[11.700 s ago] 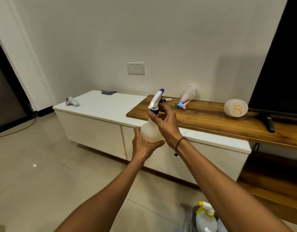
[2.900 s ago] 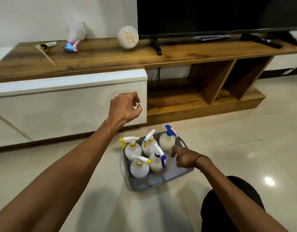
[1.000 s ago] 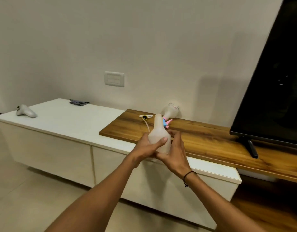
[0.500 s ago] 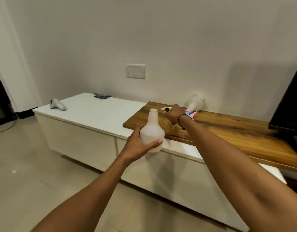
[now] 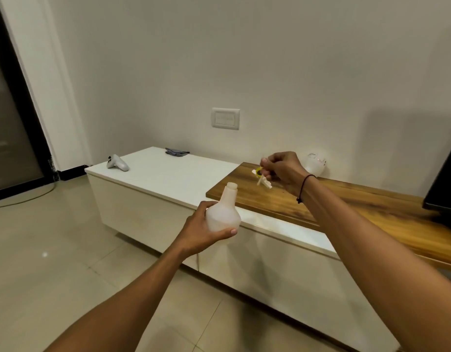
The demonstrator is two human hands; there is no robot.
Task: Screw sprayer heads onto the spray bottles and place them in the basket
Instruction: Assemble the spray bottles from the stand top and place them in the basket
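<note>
My right hand (image 5: 282, 171) covers most of the sprayer head (image 5: 262, 177), which is blurred; only its yellow collar and white tip show. My wrist hides part of the second bottle (image 5: 315, 165) behind it. The television (image 5: 445, 184) runs off the right edge

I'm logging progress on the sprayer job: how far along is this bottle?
Done: nothing shows as finished here; the basket is out of view. In hand: the left hand holds the translucent bottle upright, neck still open, while the right hand lifts the yellow-collared sprayer head above the wooden top. Left: screw it on and basket it. Another bottle lies behind.
</note>
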